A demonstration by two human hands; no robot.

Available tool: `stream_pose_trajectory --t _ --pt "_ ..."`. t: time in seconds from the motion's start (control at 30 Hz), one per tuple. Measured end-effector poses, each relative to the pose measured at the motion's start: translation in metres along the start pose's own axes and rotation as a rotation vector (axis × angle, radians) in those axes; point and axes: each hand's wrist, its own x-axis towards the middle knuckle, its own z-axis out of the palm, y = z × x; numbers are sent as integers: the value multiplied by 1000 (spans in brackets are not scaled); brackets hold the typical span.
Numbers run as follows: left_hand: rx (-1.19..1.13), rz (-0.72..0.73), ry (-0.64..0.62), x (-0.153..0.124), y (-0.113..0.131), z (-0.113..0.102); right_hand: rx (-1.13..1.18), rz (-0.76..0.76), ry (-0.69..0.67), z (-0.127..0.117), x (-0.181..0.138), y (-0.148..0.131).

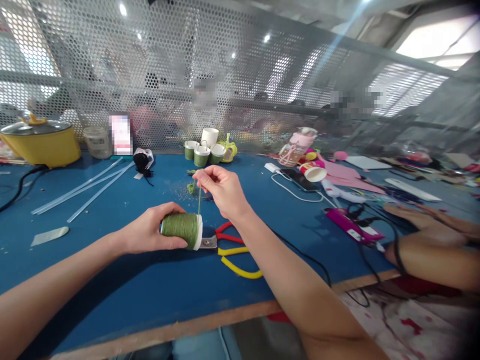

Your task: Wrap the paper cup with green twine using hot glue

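Note:
My left hand [152,231] is wrapped around a spool of green twine [182,229], held on its side just above the blue table [123,285]. My right hand [221,190] is raised above the spool's white end, thumb and fingers pinched on the green strand [199,201] that runs up from it. Small green scraps [191,188] lie on the table behind the strand. Scissors with red and yellow handles [232,252] rest on the table just right of the spool, partly under my right forearm.
Several green and white tape rolls [204,150] stand at the back by a perforated metal screen. Clear glue sticks [86,187] and a yellow pot [39,140] are at left. A phone with cable [298,180], a pink glue gun [350,227] and another person's arms [431,240] occupy the right.

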Motion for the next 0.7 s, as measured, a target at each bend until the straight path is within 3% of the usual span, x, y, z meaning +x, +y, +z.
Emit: stream_pose_trajectory --t 0.17,0.43,0.7 --pt "-5 0 -6 -1 4 2 -11 -26 -1 3 -4 -9" --pt "26 94 69 -3 1 1 39 116 10 -1 1 10" --pt "98 216 115 -2 0 2 -4 150 -50 1 -2 17"
